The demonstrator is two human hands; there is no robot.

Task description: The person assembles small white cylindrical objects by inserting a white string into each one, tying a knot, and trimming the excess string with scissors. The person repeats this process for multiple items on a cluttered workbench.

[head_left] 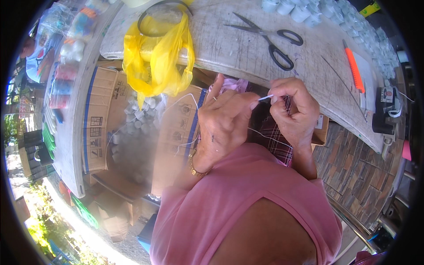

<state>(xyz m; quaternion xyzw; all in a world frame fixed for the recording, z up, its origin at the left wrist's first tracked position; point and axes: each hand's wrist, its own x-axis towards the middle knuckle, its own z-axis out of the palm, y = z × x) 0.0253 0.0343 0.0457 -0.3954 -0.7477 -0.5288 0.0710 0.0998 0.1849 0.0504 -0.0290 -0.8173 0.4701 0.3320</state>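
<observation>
Between my hands a short stretch of thin white cord (265, 97) shows, just off the table's near edge. My left hand (225, 118) pinches one side of it between thumb and finger, with its other fingers raised. Closed around the other side is my right hand (295, 108), fingers curled in. Loose lengths of white string hang near my left wrist and over the plaid cloth (270, 132) on my lap. On the table beyond my hands lie black-handled scissors (270, 37), their blades apart.
A yellow plastic bag (159, 57) hangs over the edge of the grey table (216, 51). To the left, an open cardboard box (99, 119) holds small white cups (134, 117). More pale cups (304, 11), an orange-handled cutter (353, 66) and a black device (385, 110) are at right.
</observation>
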